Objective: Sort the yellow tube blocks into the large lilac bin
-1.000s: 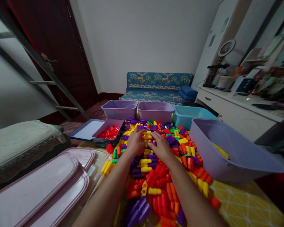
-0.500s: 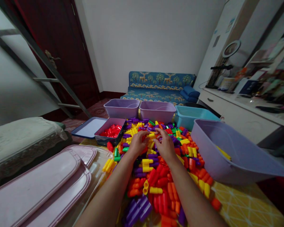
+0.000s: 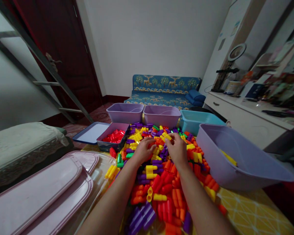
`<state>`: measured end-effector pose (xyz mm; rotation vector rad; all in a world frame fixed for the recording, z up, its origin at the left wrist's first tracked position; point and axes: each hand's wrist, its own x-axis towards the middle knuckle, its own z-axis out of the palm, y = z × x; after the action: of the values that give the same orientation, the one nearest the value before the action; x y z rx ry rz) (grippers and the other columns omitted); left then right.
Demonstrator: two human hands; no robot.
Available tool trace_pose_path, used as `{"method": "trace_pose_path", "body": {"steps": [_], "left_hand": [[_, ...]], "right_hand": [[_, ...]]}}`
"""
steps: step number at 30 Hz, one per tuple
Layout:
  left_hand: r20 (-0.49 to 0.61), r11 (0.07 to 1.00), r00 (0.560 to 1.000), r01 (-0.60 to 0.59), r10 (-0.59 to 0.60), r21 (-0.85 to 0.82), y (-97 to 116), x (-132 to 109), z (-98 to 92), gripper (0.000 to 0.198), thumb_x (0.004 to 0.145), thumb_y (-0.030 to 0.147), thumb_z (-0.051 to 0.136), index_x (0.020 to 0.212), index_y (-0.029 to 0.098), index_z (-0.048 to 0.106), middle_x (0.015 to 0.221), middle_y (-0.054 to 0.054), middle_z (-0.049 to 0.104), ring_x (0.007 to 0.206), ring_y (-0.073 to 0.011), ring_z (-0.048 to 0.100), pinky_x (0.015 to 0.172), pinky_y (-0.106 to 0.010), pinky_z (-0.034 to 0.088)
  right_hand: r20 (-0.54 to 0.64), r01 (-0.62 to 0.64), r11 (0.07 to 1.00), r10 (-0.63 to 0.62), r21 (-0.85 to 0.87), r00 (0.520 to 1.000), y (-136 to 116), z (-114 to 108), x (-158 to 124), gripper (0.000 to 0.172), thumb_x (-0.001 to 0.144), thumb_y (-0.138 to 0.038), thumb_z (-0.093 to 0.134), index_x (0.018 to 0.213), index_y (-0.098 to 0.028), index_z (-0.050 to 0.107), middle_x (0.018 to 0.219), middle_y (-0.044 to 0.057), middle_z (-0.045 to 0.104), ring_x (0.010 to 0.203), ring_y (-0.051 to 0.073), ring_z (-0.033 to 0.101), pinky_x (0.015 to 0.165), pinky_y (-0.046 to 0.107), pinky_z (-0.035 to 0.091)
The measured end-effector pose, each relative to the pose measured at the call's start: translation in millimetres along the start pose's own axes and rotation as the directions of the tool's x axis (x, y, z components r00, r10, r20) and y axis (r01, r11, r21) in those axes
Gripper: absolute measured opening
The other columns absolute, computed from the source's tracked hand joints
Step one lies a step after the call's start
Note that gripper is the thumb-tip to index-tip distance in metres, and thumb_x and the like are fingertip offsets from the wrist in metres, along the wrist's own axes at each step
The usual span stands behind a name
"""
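Note:
Bullet-shaped plastic toy blocks in yellow, red, orange, purple and green lie in a wide heap. My right hand (image 3: 176,148) is over the far middle of the heap, its fingers closed on a yellow toy block (image 3: 167,136). To its left, my left hand (image 3: 144,150) hovers low over the pile. Its fingers curve with a gap between them and the thumb, near orange and yellow pieces, and I see nothing held in it. Closer to me, between my forearms, lie red blocks (image 3: 167,188) and a purple joined cluster (image 3: 142,218).
A tin (image 3: 103,146) with red pieces stands left, beside its lid (image 3: 91,132). Two purple bins (image 3: 124,114) and a blue bin (image 3: 198,122) line the back. A larger purple bin (image 3: 225,176) holds a yellow piece at right. Pink lids (image 3: 39,192) are stacked left.
My right hand has moved slightly right, away from the left hand, with a yellow block in its fingers. The left hand stays nearly in place, its fingers a little lower.

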<state>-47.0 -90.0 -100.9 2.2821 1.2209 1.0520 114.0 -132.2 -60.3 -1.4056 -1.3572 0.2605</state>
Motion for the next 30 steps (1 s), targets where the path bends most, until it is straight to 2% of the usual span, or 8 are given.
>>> {"method": "trace_pose_path", "body": {"steps": [3,7,10,14,18,22,25,30], "left_hand": [[0.002,1.0,1.0,-0.008,0.009,-0.019,0,0,-1.5,0.027,0.086,0.026,0.054,0.104,0.015,0.071,0.113,-0.011,0.066,0.103,-0.0221,0.062,0.094,-0.035,0.049],[0.007,1.0,1.0,-0.004,0.004,-0.026,4,0,-4.3,0.025,0.086,0.024,0.054,0.102,0.015,0.071,0.113,-0.011,0.066,0.104,-0.0227,0.062,0.095,-0.036,0.048],[0.005,1.0,1.0,-0.003,0.003,-0.019,6,0,-4.9,0.025,0.085,0.024,0.055,0.103,0.016,0.071,0.112,-0.011,0.066,0.104,-0.0228,0.062,0.095,-0.036,0.048],[0.004,1.0,1.0,-0.012,0.012,-0.018,4,-1,-4.1,0.026,0.086,0.024,0.053,0.103,0.016,0.071,0.112,-0.011,0.066,0.104,-0.0223,0.062,0.094,-0.035,0.049],[0.002,1.0,1.0,-0.008,0.008,-0.023,5,-1,-4.4,0.026,0.086,0.024,0.054,0.103,0.016,0.071,0.112,-0.011,0.066,0.104,-0.0217,0.062,0.095,-0.034,0.048],[0.001,1.0,1.0,-0.005,0.005,-0.024,6,-2,-5.6,0.025,0.086,0.023,0.053,0.103,0.015,0.071,0.112,-0.011,0.066,0.104,-0.022,0.062,0.095,-0.035,0.048],[0.006,1.0,1.0,-0.012,0.012,-0.022,6,-1,-6.0,0.025,0.086,0.024,0.053,0.102,0.016,0.071,0.112,-0.011,0.066,0.104,-0.0221,0.062,0.095,-0.035,0.049],[0.007,0.999,1.0,-0.014,0.014,-0.03,4,-1,-5.0,0.026,0.086,0.025,0.052,0.103,0.015,0.071,0.112,-0.012,0.066,0.104,-0.0226,0.062,0.094,-0.036,0.049]], "right_hand": [[-0.132,-0.072,0.918,0.133,0.39,0.982,2,-12,12,0.023,0.076,-0.03,0.063,0.093,-0.016,0.061,0.081,0.004,0.068,0.065,0.016,0.065,0.065,0.03,0.053],[-0.321,0.041,0.616,0.35,0.786,0.88,-3,-41,30,0.016,0.076,-0.021,0.062,0.091,-0.016,0.06,0.079,-0.001,0.067,0.069,0.01,0.066,0.072,0.023,0.054],[-0.303,0.099,0.379,0.526,0.92,0.795,-10,-63,37,0.009,0.086,-0.016,0.049,0.087,-0.015,0.058,0.082,0.0,0.067,0.077,0.007,0.067,0.077,0.019,0.054],[-0.191,0.046,0.233,0.649,0.971,0.737,-17,-77,37,0.034,0.098,-0.027,0.03,0.084,-0.013,0.058,0.091,0.004,0.066,0.083,0.006,0.067,0.077,0.016,0.054],[-0.186,0.022,0.249,0.659,0.968,0.728,-14,-76,35,0.04,0.099,-0.033,0.024,0.087,-0.016,0.058,0.104,0.005,0.066,0.092,0.006,0.066,0.079,0.016,0.054],[-0.241,0.003,0.362,0.614,0.932,0.752,-3,-74,36,0.035,0.097,-0.033,0.024,0.086,-0.02,0.054,0.109,0.005,0.066,0.099,0.007,0.065,0.082,0.021,0.054],[-0.259,-0.032,0.465,0.548,0.885,0.796,8,-73,36,0.027,0.094,-0.038,0.03,0.083,-0.023,0.049,0.108,0.004,0.066,0.099,0.01,0.066,0.081,0.025,0.054],[-0.099,-0.238,0.558,0.506,0.795,0.857,16,-58,35,0.026,0.076,-0.044,0.058,0.086,-0.02,0.055,0.089,0.003,0.069,0.082,0.015,0.068,0.068,0.026,0.052]]}}
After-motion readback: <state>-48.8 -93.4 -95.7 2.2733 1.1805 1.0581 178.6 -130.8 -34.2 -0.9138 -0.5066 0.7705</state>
